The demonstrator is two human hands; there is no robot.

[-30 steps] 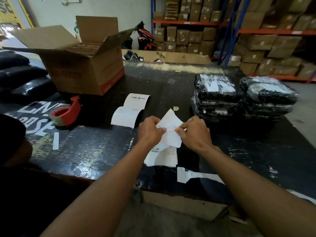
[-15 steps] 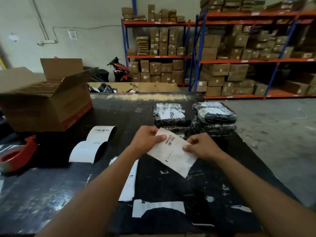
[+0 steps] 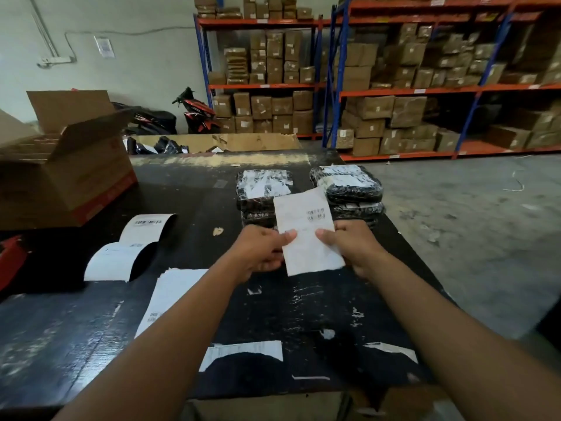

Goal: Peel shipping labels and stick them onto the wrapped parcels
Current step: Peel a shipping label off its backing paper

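I hold one white shipping label (image 3: 306,229) with a barcode upright above the black table (image 3: 318,302). My left hand (image 3: 261,250) pinches its left edge and my right hand (image 3: 349,247) pinches its right edge. Just behind it stand two stacks of black wrapped parcels: the left stack (image 3: 262,189) and the right stack (image 3: 349,185), each with a white label on top. A curled strip of labels (image 3: 130,247) lies to the left. A flat pile of label sheets (image 3: 173,293) is partly hidden under my left forearm.
An open cardboard box (image 3: 69,171) stands at the table's far left, with a red tape dispenser (image 3: 12,253) at the left edge. Torn backing scraps (image 3: 243,352) lie near the front edge. Shelves of boxes (image 3: 394,86) line the back; concrete floor (image 3: 485,223) is to the right.
The label went from crumpled between my fingers to flat, then turned upright and closer to the parcels. My view rose from the table toward the shelves.
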